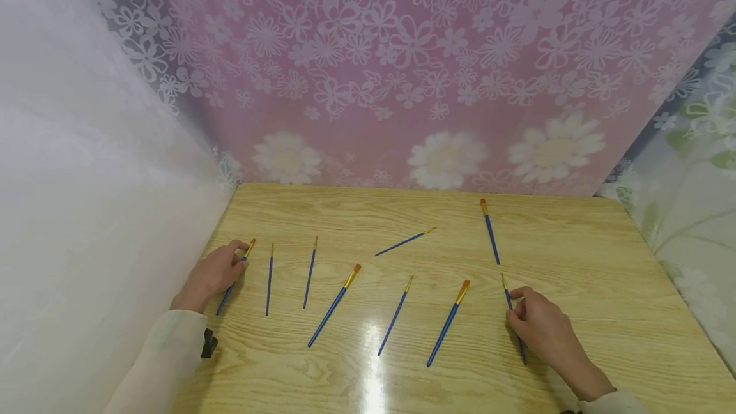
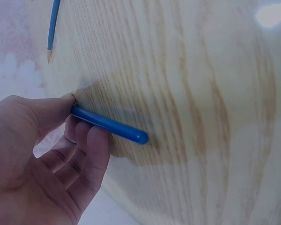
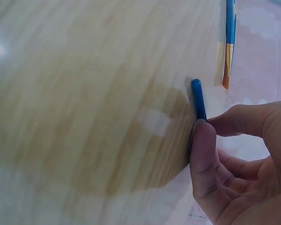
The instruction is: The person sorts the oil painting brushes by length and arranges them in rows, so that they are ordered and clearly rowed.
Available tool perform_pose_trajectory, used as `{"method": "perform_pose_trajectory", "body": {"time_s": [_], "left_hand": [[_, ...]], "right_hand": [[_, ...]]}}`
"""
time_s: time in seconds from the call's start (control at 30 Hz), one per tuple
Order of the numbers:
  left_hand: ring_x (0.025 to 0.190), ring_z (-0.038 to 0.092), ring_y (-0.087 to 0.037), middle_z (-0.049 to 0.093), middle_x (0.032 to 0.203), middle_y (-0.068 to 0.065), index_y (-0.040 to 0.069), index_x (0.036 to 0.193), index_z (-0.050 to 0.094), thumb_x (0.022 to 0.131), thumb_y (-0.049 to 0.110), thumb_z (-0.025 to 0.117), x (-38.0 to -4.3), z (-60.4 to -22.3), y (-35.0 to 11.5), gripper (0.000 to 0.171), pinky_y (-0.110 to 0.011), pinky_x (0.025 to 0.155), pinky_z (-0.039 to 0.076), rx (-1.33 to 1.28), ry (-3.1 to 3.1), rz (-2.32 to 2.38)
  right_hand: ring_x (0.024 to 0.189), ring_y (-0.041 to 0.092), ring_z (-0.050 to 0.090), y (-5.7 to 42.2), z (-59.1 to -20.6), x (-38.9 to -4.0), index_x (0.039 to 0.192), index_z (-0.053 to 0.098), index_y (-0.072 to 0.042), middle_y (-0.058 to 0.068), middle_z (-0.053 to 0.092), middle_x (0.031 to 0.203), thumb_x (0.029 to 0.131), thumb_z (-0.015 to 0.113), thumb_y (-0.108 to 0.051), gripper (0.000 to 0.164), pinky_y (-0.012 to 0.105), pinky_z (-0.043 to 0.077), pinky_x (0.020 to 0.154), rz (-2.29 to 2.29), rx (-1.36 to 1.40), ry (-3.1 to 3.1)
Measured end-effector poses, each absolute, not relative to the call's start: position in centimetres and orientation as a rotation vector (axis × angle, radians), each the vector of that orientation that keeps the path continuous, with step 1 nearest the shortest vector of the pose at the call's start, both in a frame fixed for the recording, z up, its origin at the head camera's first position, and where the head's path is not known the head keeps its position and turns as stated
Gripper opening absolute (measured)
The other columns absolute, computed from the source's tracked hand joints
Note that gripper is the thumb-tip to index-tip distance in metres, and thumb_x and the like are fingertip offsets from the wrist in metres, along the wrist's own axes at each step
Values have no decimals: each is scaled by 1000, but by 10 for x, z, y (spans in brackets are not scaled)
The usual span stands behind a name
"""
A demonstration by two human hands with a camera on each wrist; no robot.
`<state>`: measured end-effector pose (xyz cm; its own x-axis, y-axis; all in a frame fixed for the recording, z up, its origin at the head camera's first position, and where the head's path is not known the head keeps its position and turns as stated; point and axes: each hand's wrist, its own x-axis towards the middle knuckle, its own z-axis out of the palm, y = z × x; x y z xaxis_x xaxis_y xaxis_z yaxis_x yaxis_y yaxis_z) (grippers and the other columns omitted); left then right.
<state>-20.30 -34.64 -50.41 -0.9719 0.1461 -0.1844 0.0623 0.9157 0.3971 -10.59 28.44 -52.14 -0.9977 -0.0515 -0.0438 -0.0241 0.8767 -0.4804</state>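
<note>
On the left of the table, my left hand (image 1: 214,272) pinches a blue-handled paintbrush (image 1: 225,299) between thumb and fingers, its bristles pointing away from me. The rounded end of that handle (image 2: 117,129) sticks out past the fingers in the left wrist view. At the right side, my right hand (image 1: 543,326) grips a thinner blue paintbrush (image 1: 522,351) between thumb and forefinger, its pointed tip facing the far side. In the right wrist view only the handle end (image 3: 198,96) of this brush shows; the fingers hide the remainder.
Several more blue paintbrushes lie spread between the hands, among them a thin one (image 1: 269,280) beside the left hand and a flat one (image 1: 448,324) left of the right hand. Another flat brush (image 1: 491,235) lies beyond the right hand. Floral cloth (image 1: 402,114) borders the wooden table (image 1: 345,382).
</note>
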Motion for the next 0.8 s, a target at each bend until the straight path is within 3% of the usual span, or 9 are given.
{"method": "perform_pose_trajectory", "body": {"time_s": [0.33,0.8], "left_hand": [[99,73,-36,74,121,-26,-5,151,51,110,13,61,-204,-504,-347,46,-54,83,60,146,2858,585],[99,73,-36,74,123,-28,-5,153,49,110,12,60,-204,-506,-346,48,-53,82,60,122,2865,582]], "right_hand": [[61,11,51,286,-517,-105,132,65,11,2,71,87,101,74,-17,43,27,39,49,-768,-62,2983],[68,10,65,277,-509,-105,127,69,5,-1,70,86,105,71,-17,31,26,44,49,-799,-125,3054]]}}
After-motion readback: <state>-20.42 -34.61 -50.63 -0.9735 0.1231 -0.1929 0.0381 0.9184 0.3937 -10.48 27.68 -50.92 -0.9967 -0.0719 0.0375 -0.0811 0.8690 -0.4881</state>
